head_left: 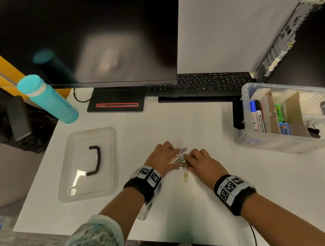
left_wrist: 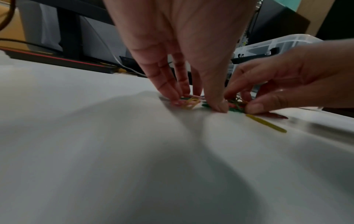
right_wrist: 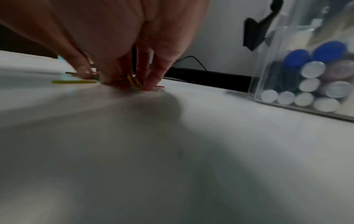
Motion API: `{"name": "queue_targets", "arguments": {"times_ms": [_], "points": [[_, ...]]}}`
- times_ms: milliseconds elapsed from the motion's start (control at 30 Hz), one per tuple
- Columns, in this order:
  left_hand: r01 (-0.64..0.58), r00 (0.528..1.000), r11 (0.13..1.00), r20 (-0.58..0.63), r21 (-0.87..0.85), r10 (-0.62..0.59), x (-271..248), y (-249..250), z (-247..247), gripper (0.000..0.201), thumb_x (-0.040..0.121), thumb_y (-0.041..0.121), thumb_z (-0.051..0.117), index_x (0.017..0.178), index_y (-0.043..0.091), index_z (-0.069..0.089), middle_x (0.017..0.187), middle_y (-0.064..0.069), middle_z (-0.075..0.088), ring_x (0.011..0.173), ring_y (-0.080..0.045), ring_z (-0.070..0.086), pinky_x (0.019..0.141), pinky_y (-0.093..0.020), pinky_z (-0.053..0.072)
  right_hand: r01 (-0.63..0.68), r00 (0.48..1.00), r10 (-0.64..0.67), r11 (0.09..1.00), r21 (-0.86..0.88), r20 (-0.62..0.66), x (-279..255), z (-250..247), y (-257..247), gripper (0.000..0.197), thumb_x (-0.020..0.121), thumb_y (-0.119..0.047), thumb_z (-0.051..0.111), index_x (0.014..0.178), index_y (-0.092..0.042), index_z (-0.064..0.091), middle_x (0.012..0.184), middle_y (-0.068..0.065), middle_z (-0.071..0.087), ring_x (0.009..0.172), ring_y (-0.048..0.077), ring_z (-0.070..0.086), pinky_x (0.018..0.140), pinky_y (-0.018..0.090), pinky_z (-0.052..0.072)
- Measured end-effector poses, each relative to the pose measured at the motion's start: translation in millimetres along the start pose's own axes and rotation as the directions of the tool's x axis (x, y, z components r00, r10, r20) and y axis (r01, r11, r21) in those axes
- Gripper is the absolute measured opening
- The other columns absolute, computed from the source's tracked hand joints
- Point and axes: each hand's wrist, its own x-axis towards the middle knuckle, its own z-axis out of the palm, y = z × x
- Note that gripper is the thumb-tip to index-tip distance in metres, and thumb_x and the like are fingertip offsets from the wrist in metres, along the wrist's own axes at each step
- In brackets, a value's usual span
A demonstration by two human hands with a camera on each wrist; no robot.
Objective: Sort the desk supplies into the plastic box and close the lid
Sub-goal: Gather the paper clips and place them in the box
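Observation:
A small pile of coloured paper clips (head_left: 180, 160) lies mid-desk between my two hands. My left hand (head_left: 171, 156) presses on the pile's left side with straight fingers (left_wrist: 172, 92) and thumb. My right hand (head_left: 189, 159) pinches clips from the right with curled fingers (right_wrist: 153, 78). One yellow clip (head_left: 186, 176) lies loose just in front of the pile, and a purple clip (head_left: 182, 150) lies just behind it. The clear plastic box (head_left: 286, 143) stands open at the right, holding markers (head_left: 257, 116) and other supplies. Its clear lid (head_left: 106, 163), with a black handle, lies flat at the left.
A teal bottle (head_left: 48, 98) stands at the back left beside the monitor (head_left: 94, 37) and its base (head_left: 116, 102). A keyboard (head_left: 199, 84) lies behind the work area, and a computer tower (head_left: 296, 36) rises behind the box. A black object (head_left: 238, 113) stands against the box's left wall.

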Motion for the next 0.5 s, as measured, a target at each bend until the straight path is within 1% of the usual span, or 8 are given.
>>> {"name": "queue_targets", "arguments": {"times_ms": [33,67,133,233,333,433,467,500], "points": [[-0.014,1.000,1.000,-0.008,0.003,0.014,-0.2,2.4,0.0,0.055,0.086,0.034,0.065,0.137,0.023,0.049,0.128,-0.003,0.048,0.112,-0.022,0.045,0.095,-0.032,0.041,0.005,0.999,-0.007,0.998,-0.060,-0.033,-1.1,4.3,-3.4,0.053,0.057,-0.018,0.088,0.105,-0.011,0.068,0.093,0.005,0.062,0.077,0.023,0.060,0.041,0.026,0.049],[-0.030,0.999,0.999,-0.017,0.024,0.031,-0.6,4.2,0.5,0.047,0.089,0.031,0.062,0.134,0.022,0.053,0.124,-0.003,0.050,0.110,-0.022,0.048,0.092,-0.033,0.044,0.000,0.999,-0.005,0.996,-0.092,-0.054,-2.0,6.2,-6.5,0.053,0.050,-0.011,0.089,0.099,-0.011,0.069,0.088,0.005,0.062,0.073,0.022,0.060,0.037,0.024,0.046],[-0.049,0.998,0.994,-0.037,0.094,0.053,-0.7,8.7,0.1,0.034,0.093,0.030,0.053,0.126,0.020,0.060,0.118,-0.003,0.054,0.105,-0.022,0.052,0.083,-0.034,0.048,0.009,0.994,-0.023,0.990,-0.138,-0.105,-1.7,5.1,-9.2,0.049,0.045,0.000,0.084,0.090,-0.009,0.070,0.083,0.005,0.061,0.069,0.021,0.059,0.033,0.024,0.042],[-0.035,0.999,0.981,-0.033,0.190,0.042,1.9,14.7,-4.7,0.031,0.097,0.028,0.045,0.118,0.014,0.063,0.115,-0.005,0.055,0.103,-0.023,0.054,0.075,-0.032,0.045,0.005,0.992,-0.026,0.986,-0.168,-0.124,0.4,-2.1,-12.9,0.040,0.040,0.004,0.081,0.075,-0.008,0.067,0.075,0.007,0.061,0.061,0.021,0.059,0.030,0.022,0.036],[-0.051,0.999,0.957,0.019,0.284,0.047,5.3,22.8,-10.1,0.028,0.095,0.016,0.042,0.109,0.004,0.063,0.113,-0.011,0.056,0.099,-0.029,0.056,0.072,-0.034,0.043,-0.044,0.995,0.034,0.992,-0.120,-0.089,4.0,-7.5,-8.1,0.041,0.034,0.000,0.086,0.068,-0.011,0.065,0.070,0.005,0.060,0.055,0.019,0.058,0.029,0.021,0.035],[-0.074,0.996,0.946,0.070,0.315,0.055,7.9,27.9,-15.1,0.026,0.095,0.010,0.042,0.105,0.000,0.064,0.109,-0.015,0.057,0.095,-0.032,0.059,0.072,-0.035,0.046,-0.127,0.990,0.125,0.992,-0.027,-0.069,9.5,-5.3,1.2,0.039,0.036,-0.005,0.090,0.063,-0.014,0.063,0.066,0.001,0.057,0.053,0.018,0.057,0.030,0.022,0.036],[-0.078,0.996,0.948,0.067,0.309,0.060,8.8,28.8,-17.1,0.027,0.096,0.012,0.042,0.106,0.001,0.064,0.109,-0.014,0.058,0.094,-0.031,0.059,0.070,-0.033,0.044,-0.146,0.986,0.146,0.989,-0.004,-0.078,9.5,-6.2,2.4,0.036,0.040,-0.005,0.090,0.061,-0.014,0.063,0.065,0.001,0.056,0.052,0.018,0.057,0.031,0.023,0.038],[-0.082,0.996,0.953,0.060,0.293,0.067,9.4,29.8,-19.2,0.029,0.096,0.015,0.041,0.106,0.002,0.065,0.109,-0.012,0.058,0.093,-0.030,0.060,0.069,-0.031,0.041,-0.156,0.983,0.159,0.987,0.040,-0.094,9.3,-7.0,2.6,0.029,0.048,-0.005,0.088,0.062,-0.013,0.063,0.066,0.002,0.056,0.053,0.019,0.058,0.034,0.024,0.040]]}}
